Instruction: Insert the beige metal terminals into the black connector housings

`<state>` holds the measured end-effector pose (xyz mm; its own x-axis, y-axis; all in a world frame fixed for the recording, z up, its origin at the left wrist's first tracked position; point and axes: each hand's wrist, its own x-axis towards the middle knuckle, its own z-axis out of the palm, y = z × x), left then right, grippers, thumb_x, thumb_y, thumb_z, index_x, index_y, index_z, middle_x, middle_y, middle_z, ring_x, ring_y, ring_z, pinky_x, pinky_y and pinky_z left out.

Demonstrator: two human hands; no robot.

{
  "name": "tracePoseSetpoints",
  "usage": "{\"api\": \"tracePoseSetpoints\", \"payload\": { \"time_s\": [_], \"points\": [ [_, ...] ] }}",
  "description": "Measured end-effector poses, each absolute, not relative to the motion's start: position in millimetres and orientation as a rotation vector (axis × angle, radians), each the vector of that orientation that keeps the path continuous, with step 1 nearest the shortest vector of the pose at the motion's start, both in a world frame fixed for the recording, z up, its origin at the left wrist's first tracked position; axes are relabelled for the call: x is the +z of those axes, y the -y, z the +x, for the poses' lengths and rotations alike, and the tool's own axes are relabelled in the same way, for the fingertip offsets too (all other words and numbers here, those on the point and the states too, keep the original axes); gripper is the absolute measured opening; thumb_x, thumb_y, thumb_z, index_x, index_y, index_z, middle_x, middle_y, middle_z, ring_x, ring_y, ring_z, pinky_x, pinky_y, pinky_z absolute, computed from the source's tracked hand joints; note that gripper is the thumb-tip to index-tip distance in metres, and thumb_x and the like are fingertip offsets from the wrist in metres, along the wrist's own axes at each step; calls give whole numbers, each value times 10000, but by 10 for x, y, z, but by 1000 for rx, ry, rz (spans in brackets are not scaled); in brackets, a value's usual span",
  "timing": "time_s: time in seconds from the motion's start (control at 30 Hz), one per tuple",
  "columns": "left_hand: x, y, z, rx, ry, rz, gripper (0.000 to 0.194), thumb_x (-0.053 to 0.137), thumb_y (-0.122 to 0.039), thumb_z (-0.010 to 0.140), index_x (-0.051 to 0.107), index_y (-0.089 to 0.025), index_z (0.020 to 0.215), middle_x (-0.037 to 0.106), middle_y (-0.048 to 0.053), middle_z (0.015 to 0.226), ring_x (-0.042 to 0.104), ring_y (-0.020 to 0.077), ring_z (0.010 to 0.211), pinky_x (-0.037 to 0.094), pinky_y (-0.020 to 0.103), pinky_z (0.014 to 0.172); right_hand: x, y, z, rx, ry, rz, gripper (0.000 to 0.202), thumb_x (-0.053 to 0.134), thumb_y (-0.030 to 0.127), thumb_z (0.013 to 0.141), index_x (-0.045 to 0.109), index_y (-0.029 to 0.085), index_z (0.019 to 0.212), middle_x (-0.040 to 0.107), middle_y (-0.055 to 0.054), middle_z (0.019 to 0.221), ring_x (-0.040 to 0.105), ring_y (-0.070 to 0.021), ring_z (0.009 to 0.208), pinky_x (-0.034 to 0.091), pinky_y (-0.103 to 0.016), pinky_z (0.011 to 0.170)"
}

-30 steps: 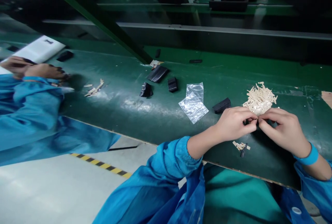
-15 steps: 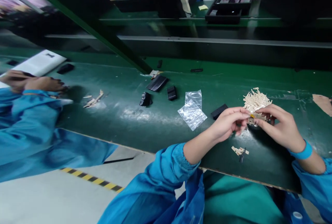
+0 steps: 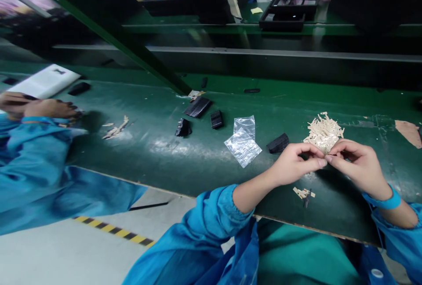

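Note:
My left hand [image 3: 301, 162] and my right hand [image 3: 359, 164] meet fingertip to fingertip over the green table [image 3: 198, 166]. Both are pinched closed; whatever lies between the fingertips is too small to make out. Just behind them is a heap of small beige pieces [image 3: 323, 131]. A few more beige pieces [image 3: 300, 192] lie nearer the table's front edge, beside a thin dark piece [image 3: 307, 199]. To the left of my left hand is a black ribbed block [image 3: 278, 143], and beyond it lie clear plastic bags [image 3: 243, 142].
Black slotted parts [image 3: 198, 107] lie mid-table. A co-worker's hands [image 3: 49, 107] are at the far left near a white panel [image 3: 46, 82]. A slanted green post [image 3: 132, 49] rises behind. Across the bench stand black trays [image 3: 290, 8] by another person.
My fingertips have come together and moved slightly down, off the front of the beige heap. The yellow bit seen between them earlier no longer shows. The view has shifted slightly.

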<state>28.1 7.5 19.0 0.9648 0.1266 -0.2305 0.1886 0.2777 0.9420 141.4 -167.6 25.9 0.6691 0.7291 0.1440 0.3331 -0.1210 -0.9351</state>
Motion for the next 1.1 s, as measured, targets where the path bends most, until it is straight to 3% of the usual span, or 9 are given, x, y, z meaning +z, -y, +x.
{"api": "tracePoseSetpoints", "payload": {
  "time_s": [0.17,0.33,0.73,1.0,1.1],
  "points": [
    [190,-34,244,53,-332,1431,225,819,-337,777,791,-126,850,721,43,815,556,91,638,416,219,578,267,1627,1361,486,677,-1702,169,881,353,786,789,227,849,637,-5,714,545,-147,633,424,-277,567],
    [146,-13,261,182,-268,1350,198,832,-330,788,814,-142,847,773,73,902,676,153,817,518,261,734,244,1616,1349,541,515,-1644,211,904,386,770,768,227,792,650,-4,713,543,-143,654,443,-265,598],
    [115,-11,264,201,-218,1402,187,838,-336,821,841,-159,881,793,92,959,708,177,877,547,287,775,234,1640,1400,600,496,-1614,182,910,391,764,811,239,774,720,-16,728,580,-143,644,464,-270,612],
    [111,-10,268,176,-233,1391,219,857,-368,793,846,-158,854,757,69,880,646,141,782,491,272,698,239,1661,1413,597,509,-1614,116,898,337,768,828,246,781,745,-24,752,613,-159,657,490,-288,620],
    [153,-14,268,60,-289,1348,304,864,-413,782,836,-141,915,693,19,731,564,101,643,436,252,603,239,1662,1422,574,509,-1596,94,882,322,782,824,250,762,745,-25,754,616,-162,659,488,-291,615]
  ]
}}
